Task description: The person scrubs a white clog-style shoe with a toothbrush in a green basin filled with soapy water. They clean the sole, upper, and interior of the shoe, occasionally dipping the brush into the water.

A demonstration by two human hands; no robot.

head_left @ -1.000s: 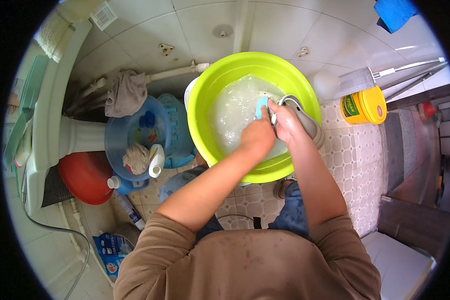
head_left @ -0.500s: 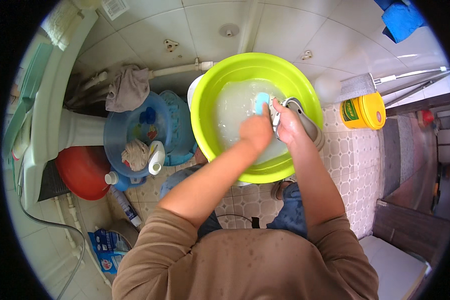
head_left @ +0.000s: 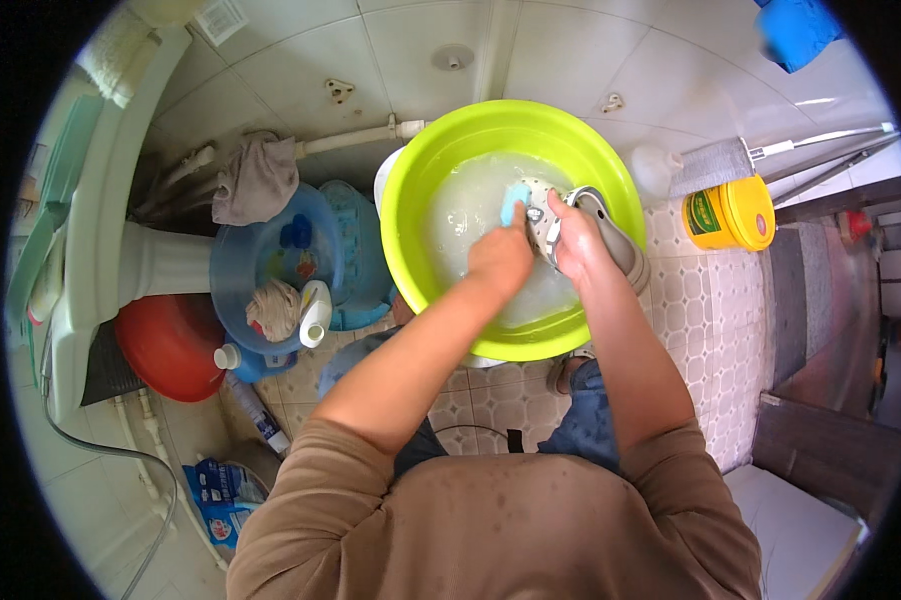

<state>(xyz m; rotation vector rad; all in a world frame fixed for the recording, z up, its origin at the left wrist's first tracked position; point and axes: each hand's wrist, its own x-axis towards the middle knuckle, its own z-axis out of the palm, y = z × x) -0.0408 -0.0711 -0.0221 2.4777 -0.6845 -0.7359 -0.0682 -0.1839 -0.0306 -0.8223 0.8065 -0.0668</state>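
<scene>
My right hand [head_left: 579, 245] grips a grey and white clog [head_left: 619, 240] over the right side of a lime-green basin [head_left: 407, 210]. The clog's pale, holed toe points left, and its heel end reaches toward the basin's right rim. In my left hand [head_left: 501, 262], the fingers are closed on a light blue scrub brush [head_left: 516, 200] against the clog's toe. The brush's underside is hidden. Cloudy, sudsy water [head_left: 461, 225] lies in the basin below both hands.
To the left, a blue tub [head_left: 229, 290] holds a cloth and a white bottle [head_left: 316, 315], beside a red basin [head_left: 166, 350] and the sink pedestal [head_left: 166, 262]. On the right, a yellow bucket [head_left: 746, 213] stands near a grey flat mop [head_left: 711, 172]. White pipes run along the tiled wall.
My left hand and the brush have shifted slightly left and down along the clog's toe, uncovering more of it. My right hand still holds the clog in nearly the same place.
</scene>
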